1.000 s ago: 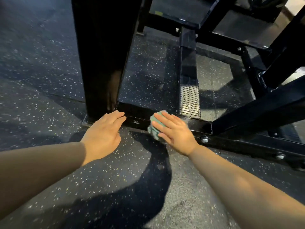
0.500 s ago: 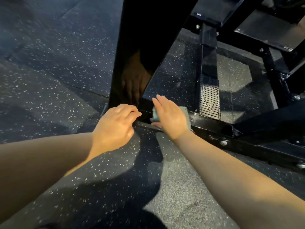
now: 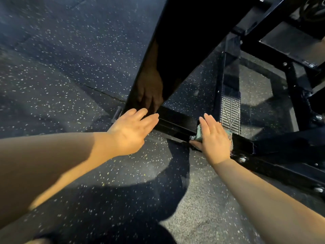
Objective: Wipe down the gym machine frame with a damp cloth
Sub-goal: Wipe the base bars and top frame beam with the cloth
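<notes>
the damp teal cloth (image 3: 198, 133) lies draped over the top of the machine's low base bar (image 3: 175, 124), under the right hand (image 3: 213, 138). that hand is flat, with its fingers straight and close together, pressing the cloth down onto the bar. its thumb shows at the cloth's near edge against the bar's front face; whether it nips the cloth i cannot tell.

the left hand (image 3: 133, 131) is spread and holds nothing. its fingertips rest on or just beside the far-left end of the same bar, at the foot of the glossy upright post (image 3: 175, 50), whose face mirrors the hand.

what the next stroke turns on is the bar's long axis. it runs on a slant, from the post's foot at the upper left down to the lower right, past a bolt (image 3: 242, 159) near the right wrist. the right hand sits across that axis, about midway between the post and the bolt, level with the ribbed tread plate (image 3: 230, 111) that meets the bar from behind. bare bar lies between the two hands.

so, as i judge it, a wipe should slide along the slant, either up-left toward the post or down-right along the rest. the right hand is the nearer and already carries the cloth; the left looks set to brace. the speckled rubber floor (image 3: 70, 67) lies all round.
</notes>
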`<state>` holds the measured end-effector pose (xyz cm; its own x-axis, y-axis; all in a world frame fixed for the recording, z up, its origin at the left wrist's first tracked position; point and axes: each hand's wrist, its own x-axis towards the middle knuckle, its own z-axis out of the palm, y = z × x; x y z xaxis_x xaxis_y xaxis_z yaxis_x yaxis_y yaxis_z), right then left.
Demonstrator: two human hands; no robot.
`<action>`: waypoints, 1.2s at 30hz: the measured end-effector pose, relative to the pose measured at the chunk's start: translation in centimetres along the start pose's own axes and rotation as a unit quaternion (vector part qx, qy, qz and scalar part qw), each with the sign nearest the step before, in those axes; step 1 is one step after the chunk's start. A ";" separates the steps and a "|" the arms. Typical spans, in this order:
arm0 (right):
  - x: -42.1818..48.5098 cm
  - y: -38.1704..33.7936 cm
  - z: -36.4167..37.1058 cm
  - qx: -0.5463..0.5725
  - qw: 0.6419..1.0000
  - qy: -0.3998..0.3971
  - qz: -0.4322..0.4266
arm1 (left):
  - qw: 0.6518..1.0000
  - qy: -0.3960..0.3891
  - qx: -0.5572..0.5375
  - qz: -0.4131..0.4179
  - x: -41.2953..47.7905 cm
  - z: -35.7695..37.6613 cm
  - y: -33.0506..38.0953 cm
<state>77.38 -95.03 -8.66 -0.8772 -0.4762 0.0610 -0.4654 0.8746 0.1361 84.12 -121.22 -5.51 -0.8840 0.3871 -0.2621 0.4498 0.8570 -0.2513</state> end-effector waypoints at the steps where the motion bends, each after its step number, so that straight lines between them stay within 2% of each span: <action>1: 0.8 -1.4 -0.1 -0.005 1.000 0.004 -0.014 | 1.000 -0.004 -0.006 -0.009 -0.1 0.1 0.0; 2: 1.8 -2.9 0.1 -0.010 0.999 0.001 -0.031 | 1.000 0.002 -0.014 -0.018 -0.2 0.3 -0.1; 5: 4.9 -8.1 0.0 0.008 0.998 0.003 -0.056 | 0.991 0.102 -0.083 -0.001 -0.8 0.5 -0.7; 7: 6.2 -10.5 -0.6 0.016 0.998 0.001 -0.067 | 0.983 0.161 -0.091 -0.004 -1.2 1.0 -1.1; 9: 6.7 -10.9 -1.0 0.020 0.996 -0.012 -0.084 | 0.986 0.152 -0.068 -0.018 -1.5 1.3 -1.5; 12: 5.2 -7.7 -1.7 0.025 0.995 -0.016 -0.099 | 0.995 0.099 0.022 -0.007 -1.5 2.6 -2.5; 15: 1.8 -2.9 -1.3 0.002 0.999 0.000 -0.043 | 0.994 0.071 0.079 -0.010 -1.8 3.2 -2.9; 18: 0.1 -0.5 -0.4 -0.008 1.000 0.010 0.010 | 0.994 0.064 0.084 0.004 -1.7 3.8 -2.6; 24: 5.4 -9.1 -0.3 -0.009 0.998 0.062 -0.014 | 0.995 0.082 0.042 -0.030 -2.3 3.4 -2.6; 28: 7.3 -12.6 -0.2 0.037 0.998 0.044 0.003 | 0.990 0.136 0.012 -0.021 -2.0 3.5 -2.0; 32: 4.2 -7.6 -0.1 0.002 0.994 0.071 -0.082 | 0.990 0.136 0.015 -0.028 -1.9 2.8 -2.2; 36: -0.5 -0.4 0.8 -0.031 0.993 0.085 -0.074 | 0.995 0.096 0.022 -0.019 -1.4 2.7 -1.6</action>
<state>77.90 -95.06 -9.52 -0.7650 -0.6117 0.2017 -0.5743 0.7896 0.2161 85.01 -124.03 -7.31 -0.9067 0.4161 -0.0695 0.4169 0.8586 -0.2985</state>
